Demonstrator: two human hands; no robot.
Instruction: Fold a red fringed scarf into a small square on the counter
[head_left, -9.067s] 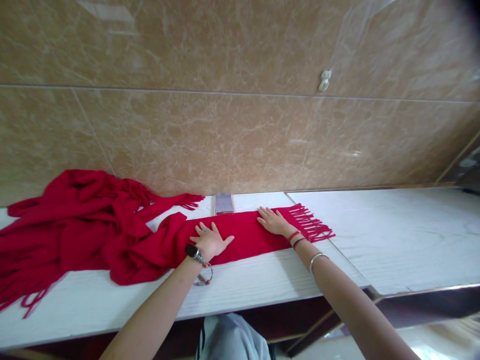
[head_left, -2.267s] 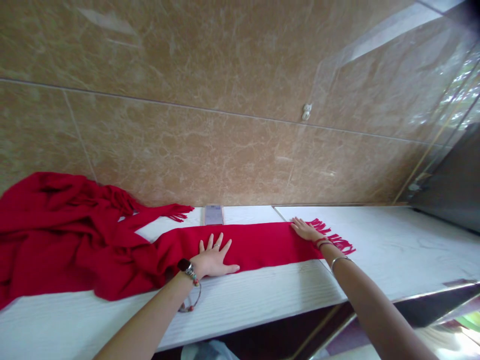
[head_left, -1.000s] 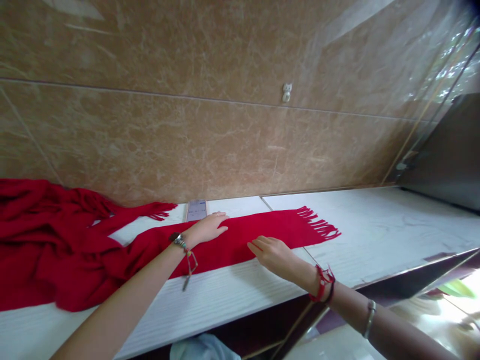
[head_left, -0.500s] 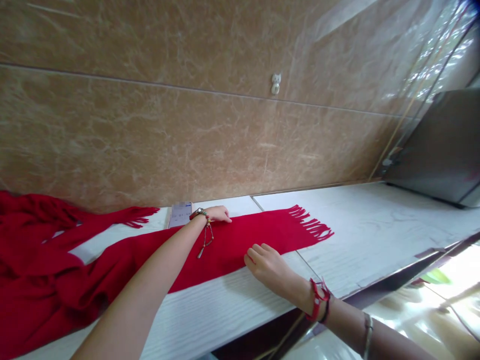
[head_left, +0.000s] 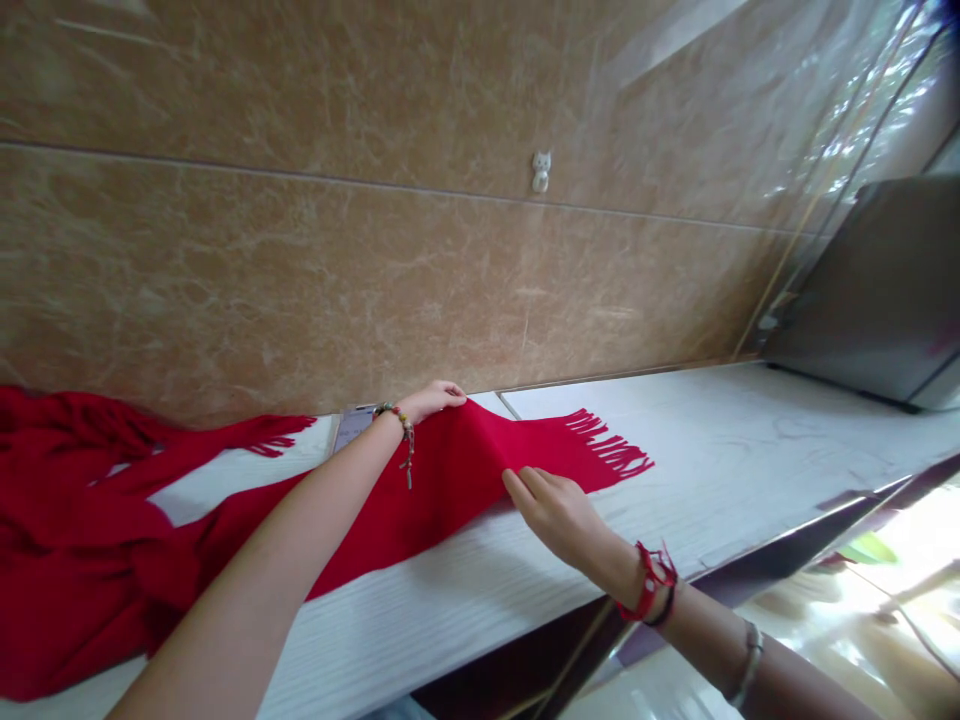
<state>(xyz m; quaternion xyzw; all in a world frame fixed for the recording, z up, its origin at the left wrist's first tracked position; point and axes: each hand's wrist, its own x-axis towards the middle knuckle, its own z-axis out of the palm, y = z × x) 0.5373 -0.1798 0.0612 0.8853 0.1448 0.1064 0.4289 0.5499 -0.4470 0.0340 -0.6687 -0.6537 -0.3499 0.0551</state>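
A brown marbled tile wall [head_left: 300, 270] fills the upper part of the frame. Below it, a long white wood-grained bench [head_left: 735, 440] runs from lower left to right. On it lies the red woven fringed scarf [head_left: 442, 480], heaped at lower left, with a flat fringed end right of centre. A large grey slab-sided box [head_left: 870, 290] stands at the right edge. At centre my left grip [head_left: 429, 400] is closed, pinching the scarf's far edge; my right grip [head_left: 553, 505], lower right of centre, pinches its near edge, and the cloth rises in a ridge between them. A flat rectangular phone [head_left: 349, 430] lies partly covered beside my left wrist. A small white cat-shaped figure [head_left: 541, 172] sits on the wall, upper centre.
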